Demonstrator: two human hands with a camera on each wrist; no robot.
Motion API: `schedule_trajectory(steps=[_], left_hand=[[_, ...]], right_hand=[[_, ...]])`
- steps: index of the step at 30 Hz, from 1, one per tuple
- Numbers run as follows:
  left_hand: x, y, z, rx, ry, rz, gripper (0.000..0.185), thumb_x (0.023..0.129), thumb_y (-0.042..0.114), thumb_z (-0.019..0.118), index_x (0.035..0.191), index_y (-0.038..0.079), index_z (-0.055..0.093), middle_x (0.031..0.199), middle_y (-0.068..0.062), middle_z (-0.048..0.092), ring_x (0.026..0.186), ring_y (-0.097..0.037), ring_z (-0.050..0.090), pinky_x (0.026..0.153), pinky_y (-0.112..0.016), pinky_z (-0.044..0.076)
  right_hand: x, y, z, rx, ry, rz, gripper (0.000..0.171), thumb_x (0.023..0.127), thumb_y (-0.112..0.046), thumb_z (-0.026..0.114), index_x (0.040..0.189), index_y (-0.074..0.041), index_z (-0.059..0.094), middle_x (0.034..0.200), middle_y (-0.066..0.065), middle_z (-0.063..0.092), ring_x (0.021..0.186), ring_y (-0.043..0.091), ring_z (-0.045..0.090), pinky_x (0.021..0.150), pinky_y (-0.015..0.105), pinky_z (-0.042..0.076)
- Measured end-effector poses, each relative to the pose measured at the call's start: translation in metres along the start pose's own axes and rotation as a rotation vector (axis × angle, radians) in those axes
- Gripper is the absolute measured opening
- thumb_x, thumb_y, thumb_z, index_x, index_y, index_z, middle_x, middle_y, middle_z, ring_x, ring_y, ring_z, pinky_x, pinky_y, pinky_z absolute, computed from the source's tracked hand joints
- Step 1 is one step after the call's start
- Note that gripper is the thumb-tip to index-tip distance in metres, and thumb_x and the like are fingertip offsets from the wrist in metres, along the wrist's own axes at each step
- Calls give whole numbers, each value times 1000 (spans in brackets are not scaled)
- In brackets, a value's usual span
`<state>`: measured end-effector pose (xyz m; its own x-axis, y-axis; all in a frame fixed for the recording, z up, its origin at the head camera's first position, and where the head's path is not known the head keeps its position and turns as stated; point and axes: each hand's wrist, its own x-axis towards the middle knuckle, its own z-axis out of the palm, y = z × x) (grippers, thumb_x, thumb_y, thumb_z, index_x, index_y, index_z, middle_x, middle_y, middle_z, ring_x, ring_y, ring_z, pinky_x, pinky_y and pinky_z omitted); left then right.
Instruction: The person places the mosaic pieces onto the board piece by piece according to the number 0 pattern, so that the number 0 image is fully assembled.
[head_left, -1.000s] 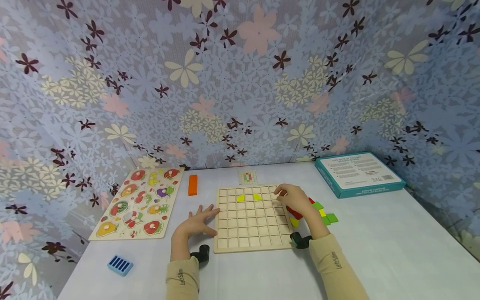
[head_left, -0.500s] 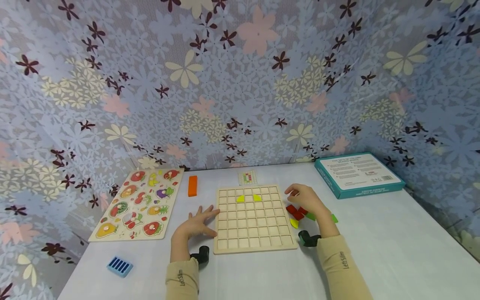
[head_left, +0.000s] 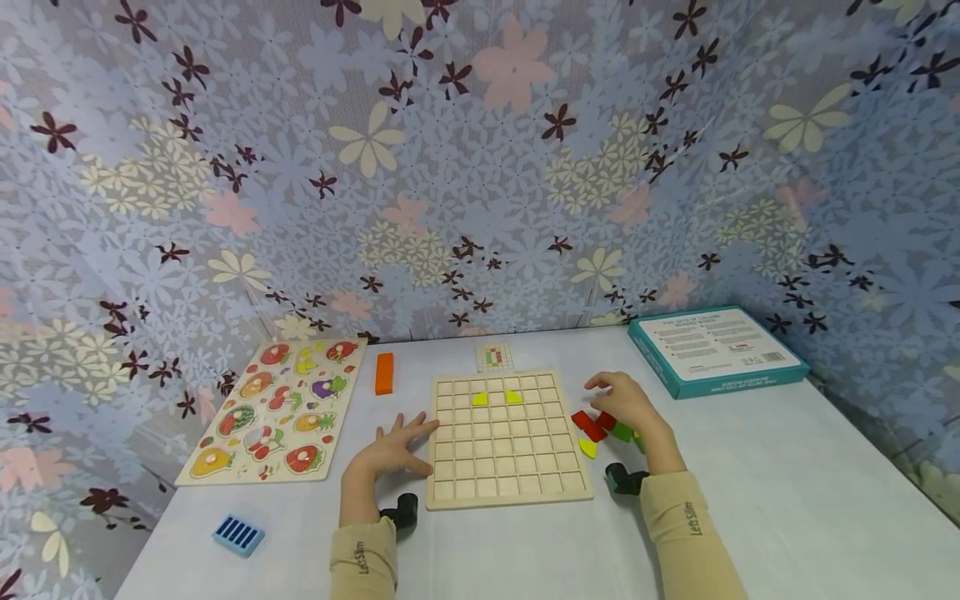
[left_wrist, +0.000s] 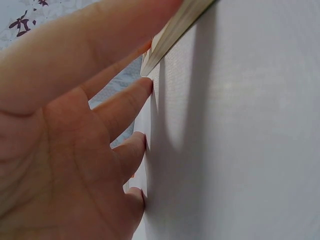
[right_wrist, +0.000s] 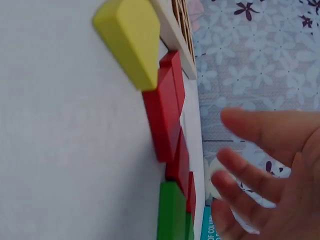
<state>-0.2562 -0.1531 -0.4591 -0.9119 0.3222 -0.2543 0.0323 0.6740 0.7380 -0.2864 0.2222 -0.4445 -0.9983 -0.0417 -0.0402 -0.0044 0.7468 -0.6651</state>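
Observation:
A wooden grid board [head_left: 506, 475] lies flat on the white table, with two yellow pieces [head_left: 480, 398] set in its second row. My left hand [head_left: 393, 448] lies flat on the table with spread fingers [left_wrist: 125, 107], its fingertips touching the board's left edge [left_wrist: 172, 30]. My right hand [head_left: 626, 404] hovers with relaxed fingers [right_wrist: 260, 182] over a pile of loose pieces right of the board: red blocks [head_left: 588, 423] [right_wrist: 162, 117], a green block [head_left: 622, 431] [right_wrist: 172, 212] and a yellow piece [head_left: 588, 448] [right_wrist: 131, 40]. It holds nothing.
A fruit puzzle board [head_left: 277, 410] lies at the left, with an orange block [head_left: 384, 372] beside it. A small pattern card [head_left: 494, 357] sits behind the grid board. A teal box [head_left: 716, 350] is at the back right and a blue ridged piece [head_left: 238, 534] near the front left edge.
My right hand has moved right, off the grid board's top right corner, to above the loose pieces. The left hand has stayed put.

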Motion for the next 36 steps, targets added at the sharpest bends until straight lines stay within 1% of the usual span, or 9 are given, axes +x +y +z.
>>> schedule_trajectory(steps=[5, 8, 13, 20, 24, 26, 28, 32, 36], left_hand=[[-1, 0, 1, -9, 3, -1, 79, 65, 6, 78, 137, 17, 47, 152, -8, 23, 141, -35, -4, 109, -57, -13], [-1, 0, 0, -11, 7, -6, 79, 65, 6, 78, 137, 17, 47, 152, -8, 23, 141, -35, -4, 108, -58, -12], [0, -1, 1, -10, 1, 1, 79, 65, 7, 78, 137, 17, 47, 152, -8, 23, 141, -35, -4, 109, -57, -12], [0, 0, 1, -2, 1, 6, 78, 65, 7, 78, 137, 17, 47, 152, -8, 23, 141, -36, -3, 109, -57, -12], [0, 0, 0, -7, 1, 5, 78, 65, 7, 78, 137, 17, 47, 152, -9, 23, 141, -35, -3, 109, -57, -12], [0, 0, 0, -8, 0, 5, 78, 65, 7, 78, 137, 17, 47, 152, -9, 23, 141, -35, -4, 109, -56, -13], [0, 0, 0, -7, -1, 3, 79, 65, 7, 78, 137, 17, 47, 152, -9, 23, 141, -35, -4, 109, -56, -13], [0, 1, 0, -8, 0, 0, 79, 65, 7, 77, 137, 16, 47, 152, -9, 23, 141, -35, -4, 109, -56, -12], [-1, 2, 0, -10, 0, -4, 79, 65, 6, 77, 137, 16, 47, 152, -8, 23, 141, -35, -4, 109, -56, -13]], right_hand=[[-1, 5, -3, -64, 31, 94, 30, 84, -6, 59, 113, -2, 59, 124, 28, 49, 109, 42, 46, 90, 56, 41], [-1, 8, -4, -64, 18, 130, 32, 83, -2, 57, 114, -1, 58, 124, 29, 48, 106, 41, 47, 90, 55, 42], [0, 14, -3, -59, 0, 142, 37, 77, 7, 53, 113, 0, 58, 121, 30, 48, 97, 37, 47, 86, 50, 46], [0, 14, -4, -75, 2, 136, 41, 75, 10, 51, 114, 0, 58, 116, 28, 51, 95, 37, 46, 85, 50, 45], [1, 16, -3, -84, 8, 141, 41, 75, 9, 51, 114, -2, 59, 115, 25, 53, 97, 37, 46, 90, 62, 33], [2, 15, -4, -90, 14, 139, 41, 76, 9, 52, 114, -3, 59, 112, 24, 54, 97, 36, 46, 88, 66, 29], [3, 14, -3, -83, 14, 138, 41, 76, 9, 53, 114, -3, 59, 109, 23, 54, 95, 35, 47, 87, 63, 32], [4, 12, -3, -77, 12, 119, 41, 75, 10, 54, 114, -2, 59, 106, 23, 53, 89, 33, 48, 79, 47, 46], [4, 10, -2, -64, 13, 112, 41, 74, 11, 54, 114, -1, 59, 106, 24, 52, 88, 33, 47, 73, 38, 50]])
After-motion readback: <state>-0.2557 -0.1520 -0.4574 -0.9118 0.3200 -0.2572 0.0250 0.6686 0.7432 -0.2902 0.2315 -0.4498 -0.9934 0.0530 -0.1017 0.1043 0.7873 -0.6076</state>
